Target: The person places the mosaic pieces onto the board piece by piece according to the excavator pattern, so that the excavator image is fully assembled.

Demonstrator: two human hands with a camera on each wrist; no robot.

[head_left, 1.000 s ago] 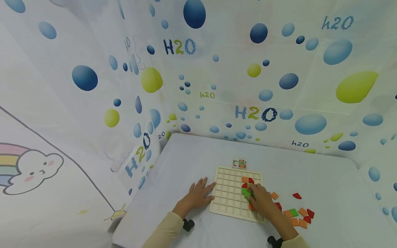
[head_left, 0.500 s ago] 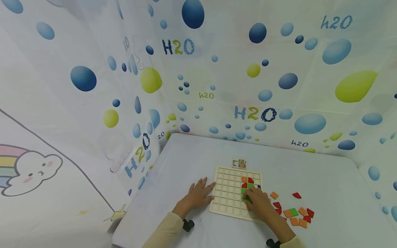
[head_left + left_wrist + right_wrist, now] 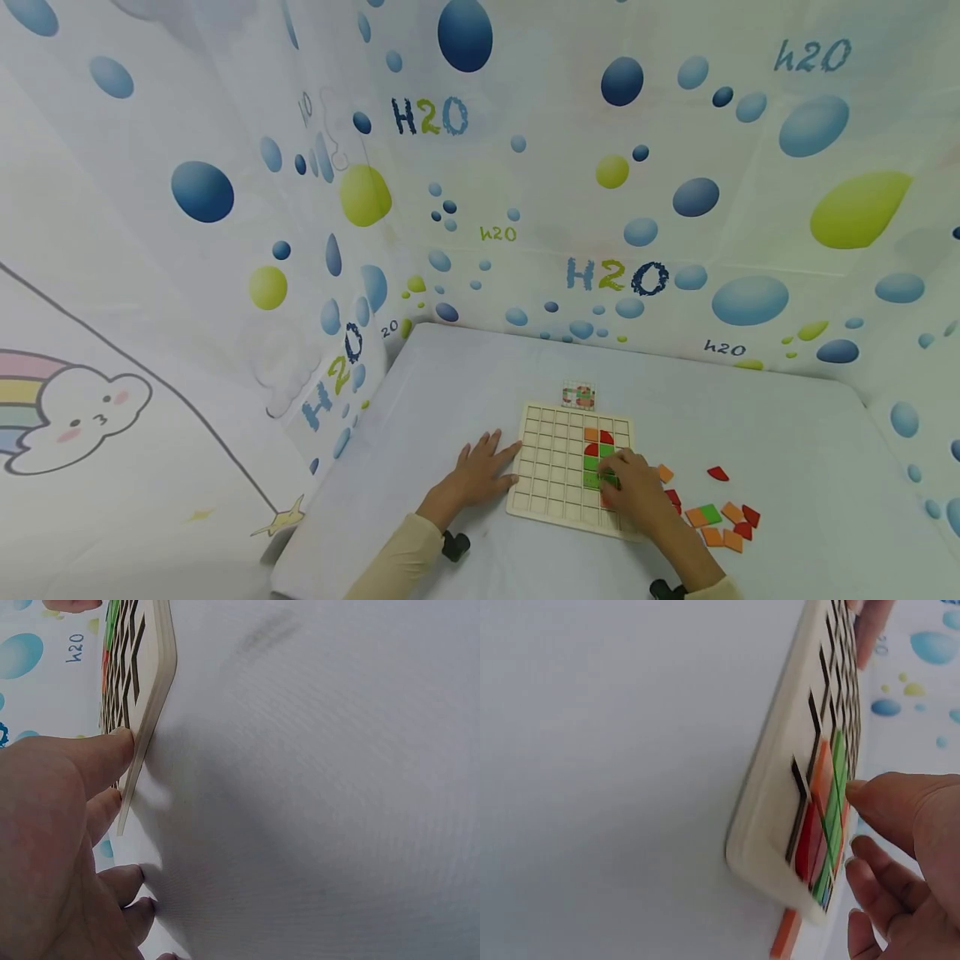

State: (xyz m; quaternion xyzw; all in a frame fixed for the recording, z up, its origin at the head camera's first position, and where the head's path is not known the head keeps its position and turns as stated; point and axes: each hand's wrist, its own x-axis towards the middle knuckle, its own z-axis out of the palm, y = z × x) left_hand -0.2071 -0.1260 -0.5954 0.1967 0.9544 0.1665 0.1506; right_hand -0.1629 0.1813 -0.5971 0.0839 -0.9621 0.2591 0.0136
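A pale wooden grid board [image 3: 551,467] lies on the table, with an orange tile [image 3: 592,434], red quarter-round tiles [image 3: 592,449] and several green tiles [image 3: 591,479] set in its right part. My left hand [image 3: 476,473] is spread flat beside the board; in the left wrist view the thumb and a finger touch the board's edge [image 3: 159,682]. Over the green tiles is my right hand [image 3: 632,492], which partly covers them. The right wrist view shows its thumb [image 3: 892,806] at the tile surface and the fingers apart from it, with nothing visible between them.
A small patterned card [image 3: 578,395] lies behind the board. Right of the board are scattered loose tiles, among them a red one [image 3: 717,473], a green one [image 3: 708,513] and an orange one [image 3: 732,542]. A printed curtain [image 3: 525,167] surrounds the table [image 3: 420,392].
The right hand shifted left over the green tiles, then back slightly right, exposing the green tiles on the left. The left hand has stayed still at the board's edge.
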